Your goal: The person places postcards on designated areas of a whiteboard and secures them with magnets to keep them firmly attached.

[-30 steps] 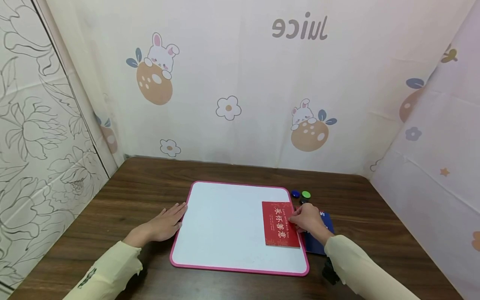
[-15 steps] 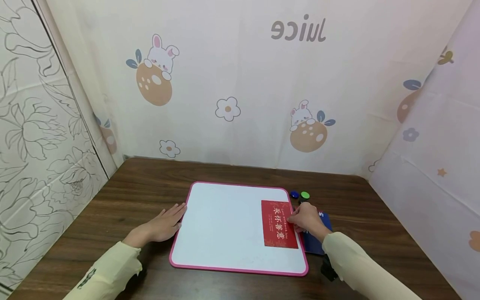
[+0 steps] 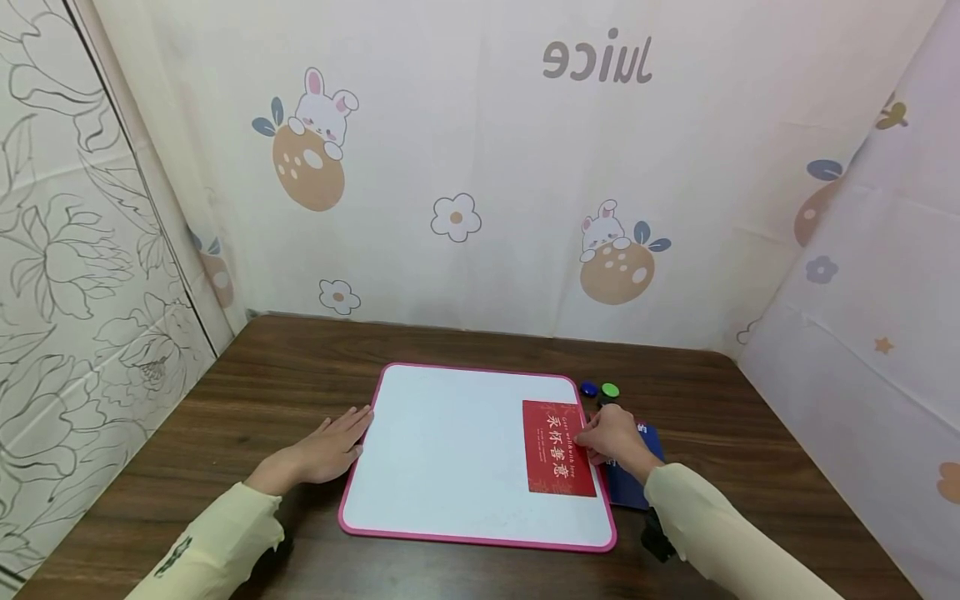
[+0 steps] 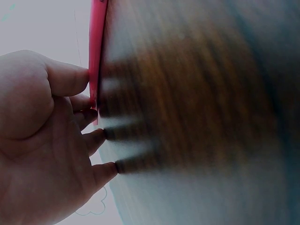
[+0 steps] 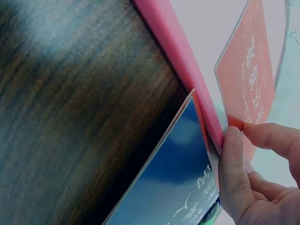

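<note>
A white board with a pink frame lies flat on the dark wooden table. A red card with pale lettering lies on the board's right part. My right hand pinches that card's right edge, thumb on one face and fingers on the other. Under this hand, a dark blue card lies on the table beside the frame. My left hand rests flat on the table, its straight fingers touching the board's left frame.
Small blue and green round magnets sit on the table just past the board's far right corner. Patterned cloth walls close in the table at the back and on both sides. Bare wood lies behind and left of the board.
</note>
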